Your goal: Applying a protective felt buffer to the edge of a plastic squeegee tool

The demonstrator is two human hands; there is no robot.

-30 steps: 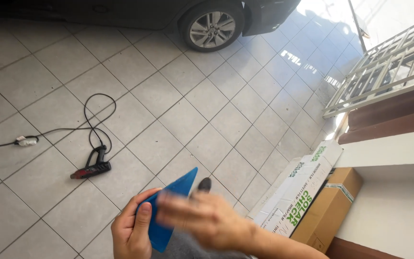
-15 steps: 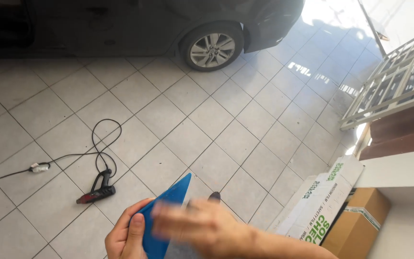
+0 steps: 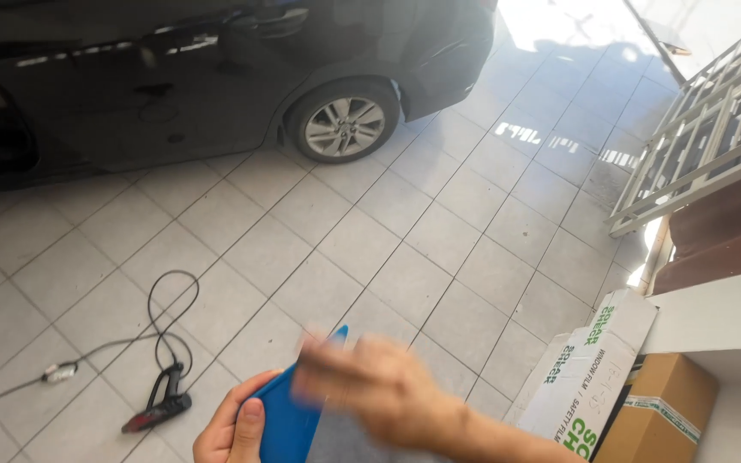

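Note:
My left hand [image 3: 231, 431] grips a flat blue plastic card-like tool [image 3: 298, 410] by its lower edge, holding it upright at the bottom of the view. My right hand [image 3: 376, 387], blurred by motion, lies across the tool's upper right part with fingers spread. Whether it touches the tool I cannot tell. A grey patch shows just below the tool, under my right hand.
A dark car [image 3: 199, 77] with a silver wheel [image 3: 344, 125] stands at the top on the tiled floor [image 3: 439, 231]. A black and red corded heat gun [image 3: 158, 405] lies lower left. A long white box [image 3: 589, 381], a brown carton [image 3: 658, 411] and a white metal railing [image 3: 705, 129] stand at right.
The view has tilted upward, so the car fills more of the top. My hands and the blue tool sit lower in view. My right hand keeps sweeping across the tool.

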